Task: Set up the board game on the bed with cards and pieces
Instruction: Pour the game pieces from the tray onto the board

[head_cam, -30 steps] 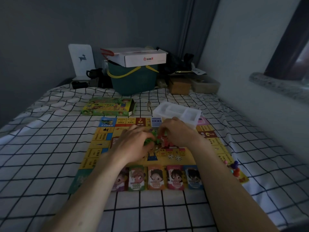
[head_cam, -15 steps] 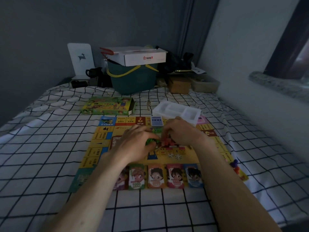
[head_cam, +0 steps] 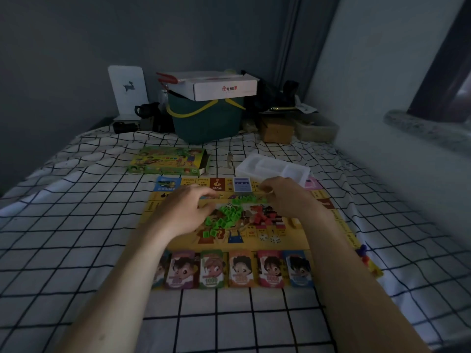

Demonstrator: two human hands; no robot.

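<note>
Meanwhile, clutter rings the board

Both hands hover over the game board (head_cam: 300, 235) on the bed (head_cam: 63, 225): left hand (head_cam: 183, 215) loosely spread, right hand (head_cam: 285, 197) curled, grip unclear. Green pieces (head_cam: 226, 217) and red pieces (head_cam: 265, 216) lie between. Behind sit a white tray (head_cam: 272, 166), game box (head_cam: 168, 163) and green bucket (head_cam: 206, 121).

The game board (head_cam: 300, 233) lies on the bed (head_cam: 76, 225). A row of cards (head_cam: 239, 270) lines its near edge, with two dice (head_cam: 270, 238) just behind them. On the board's middle sit two heaps of small houses (head_cam: 226, 216), one left of the other (touching where they meet). The left hand (head_cam: 188, 212) and right hand (head_cam: 285, 197) flank the heaps. Behind the board, the game box (head_cam: 168, 163) lies left, the plastic tray (head_cam: 272, 168) right; a bucket (head_cam: 206, 121) stands farther back.
</note>
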